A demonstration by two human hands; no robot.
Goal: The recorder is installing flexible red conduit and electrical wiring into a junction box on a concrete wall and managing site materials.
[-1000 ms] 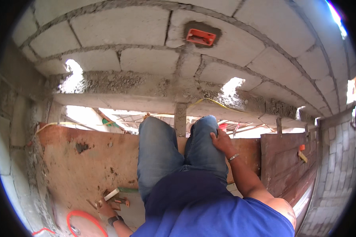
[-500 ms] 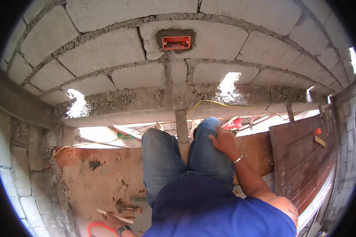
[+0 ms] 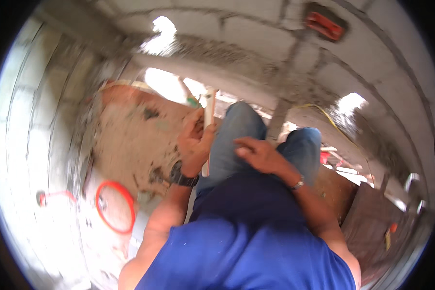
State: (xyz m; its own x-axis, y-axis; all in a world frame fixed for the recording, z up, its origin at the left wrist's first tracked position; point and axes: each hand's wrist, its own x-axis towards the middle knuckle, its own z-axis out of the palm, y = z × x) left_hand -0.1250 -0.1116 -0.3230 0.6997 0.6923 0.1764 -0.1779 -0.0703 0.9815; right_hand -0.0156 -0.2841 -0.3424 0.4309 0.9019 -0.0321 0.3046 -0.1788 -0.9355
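Observation:
A long, narrow white strip (image 3: pixel 210 108) stands nearly upright beside my left thigh, its lower end by my lap. My left hand (image 3: pixel 194 137), with a dark watch on the wrist, has its fingers closed around the strip. Its exact kind is unclear through the blur. Over my thighs, my right hand (image 3: pixel 261 154) hovers with the fingers loosely apart, pointing left, and nothing in them. A metal bracelet is on that wrist.
An orange-red ring of tubing (image 3: pixel 112 183) lies at lower left on the stained brown board (image 3: pixel 125 121). A red box (image 3: pixel 326 25) is set in the block wall ahead. Yellow cable (image 3: pixel 334 124) hangs below it. A dark panelled door (image 3: pixel 372 232) leans at right.
My left hand has brought the white strip up from the board at lower left to beside my thigh. My right hand has lifted off my knee and moved left. The view has swung left.

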